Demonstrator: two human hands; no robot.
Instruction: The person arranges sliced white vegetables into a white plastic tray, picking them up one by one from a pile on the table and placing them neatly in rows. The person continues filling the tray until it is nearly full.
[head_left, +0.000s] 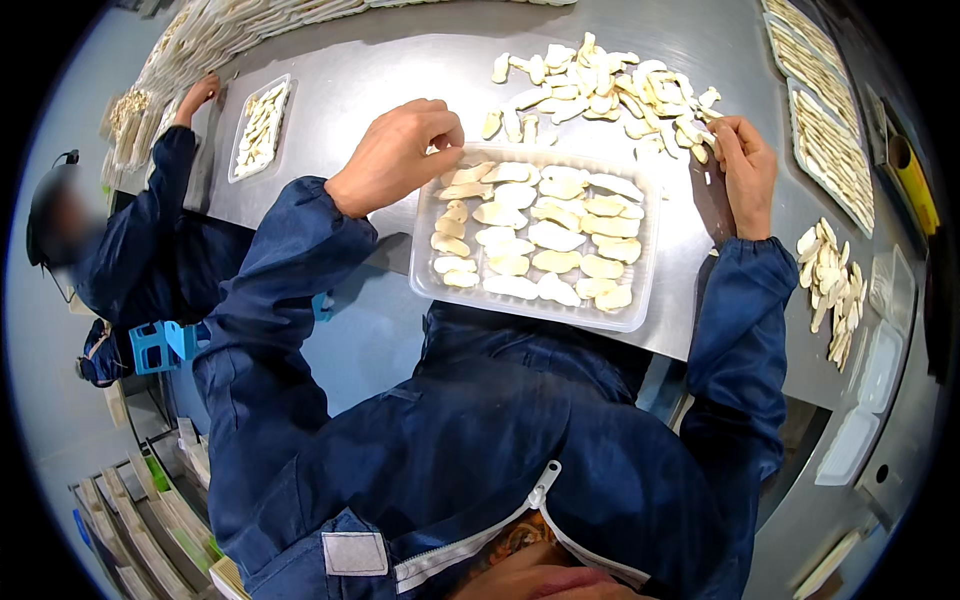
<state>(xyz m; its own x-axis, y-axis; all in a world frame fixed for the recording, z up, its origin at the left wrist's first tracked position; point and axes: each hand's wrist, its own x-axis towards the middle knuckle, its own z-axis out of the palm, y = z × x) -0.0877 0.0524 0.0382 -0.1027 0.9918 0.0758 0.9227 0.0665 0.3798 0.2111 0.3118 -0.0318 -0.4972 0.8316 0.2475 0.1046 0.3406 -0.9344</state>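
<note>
A clear plastic tray (534, 306) lies at the table's front edge, holding rows of pale sliced pieces that look like mushroom. My left hand (409, 154) is at the tray's upper left corner, fingers curled, its thumb and fingertips close to the rim; whether it grips anything is not clear. Beyond the tray spreads a loose pile of pale slices (600, 86). My right hand (744, 169) is at the pile's right edge, thumb and forefinger pinched on a pale slice (701, 135), partly hidden by the fingers.
Filled trays (832, 157) line the table's right side, with a smaller slice pile (832, 285) and empty trays (877, 367) nearer. At left a co-worker (142, 225) reaches past another filled tray (260, 127). Stacked trays (225, 30) stand at the back left; blue stools (154, 347) are on the floor.
</note>
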